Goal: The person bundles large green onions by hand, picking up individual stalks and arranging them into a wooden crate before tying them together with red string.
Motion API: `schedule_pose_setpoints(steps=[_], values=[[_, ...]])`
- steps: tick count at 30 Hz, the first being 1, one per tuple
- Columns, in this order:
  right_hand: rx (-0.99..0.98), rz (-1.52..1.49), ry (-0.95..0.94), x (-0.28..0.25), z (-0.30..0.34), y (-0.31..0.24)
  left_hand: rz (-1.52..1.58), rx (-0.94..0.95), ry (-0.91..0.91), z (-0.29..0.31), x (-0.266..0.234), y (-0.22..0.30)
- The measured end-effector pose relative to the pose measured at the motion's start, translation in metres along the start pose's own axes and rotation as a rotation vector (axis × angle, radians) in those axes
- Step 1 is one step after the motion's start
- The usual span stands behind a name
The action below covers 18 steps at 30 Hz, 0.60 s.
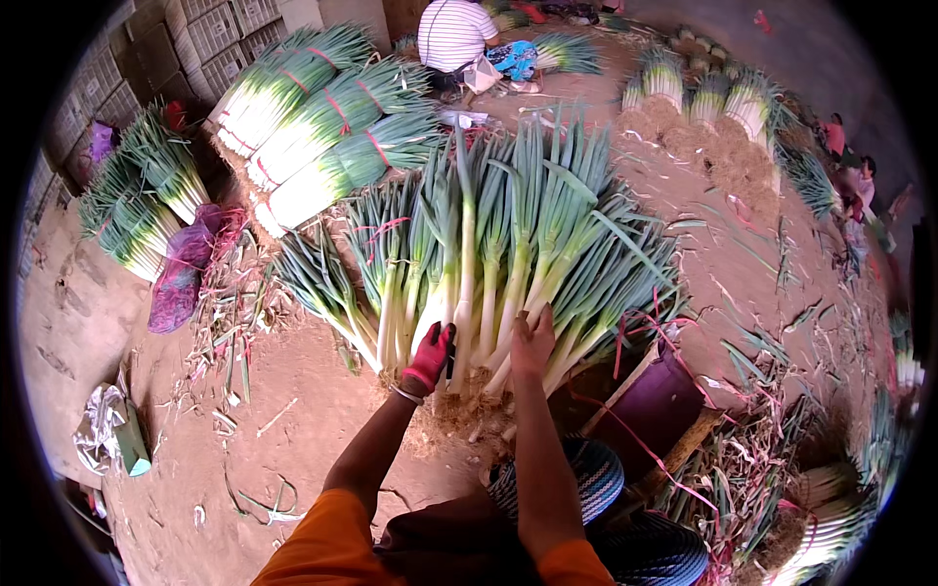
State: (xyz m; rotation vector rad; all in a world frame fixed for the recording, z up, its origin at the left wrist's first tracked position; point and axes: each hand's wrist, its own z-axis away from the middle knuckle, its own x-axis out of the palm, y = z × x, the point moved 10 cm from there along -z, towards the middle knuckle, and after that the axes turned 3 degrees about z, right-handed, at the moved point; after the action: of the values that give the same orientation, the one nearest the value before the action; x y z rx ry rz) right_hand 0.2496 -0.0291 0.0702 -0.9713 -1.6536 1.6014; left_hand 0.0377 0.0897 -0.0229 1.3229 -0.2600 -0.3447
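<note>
A wide fan of long green onions lies on the ground before me, green tops pointing away and shaggy roots toward me. My left hand, in a red glove with dark fingers, is closed on white stalks near the root end. One tall stalk rises just right of it, over the others. My bare right hand has its fingers curled round a slanting stalk right of the middle. Both palms are hidden, so how many stalks each one grips does not show.
Tied onion bundles are stacked at the far left, with looser bundles and a purple sack nearby. A purple seat-like block stands at my right by leaf scraps. Another person sits at the back.
</note>
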Motion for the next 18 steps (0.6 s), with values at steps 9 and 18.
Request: schedule_pose_setpoints(steps=[9,18], values=[[-0.196,0.101,-0.052,-0.009,0.024,-0.067,-0.509,0.179,0.217,0.027,-0.003,0.032],[0.163,0.211,-0.328,0.023,0.04,0.024,-1.038,0.104,0.151,0.047,0.009,0.065]])
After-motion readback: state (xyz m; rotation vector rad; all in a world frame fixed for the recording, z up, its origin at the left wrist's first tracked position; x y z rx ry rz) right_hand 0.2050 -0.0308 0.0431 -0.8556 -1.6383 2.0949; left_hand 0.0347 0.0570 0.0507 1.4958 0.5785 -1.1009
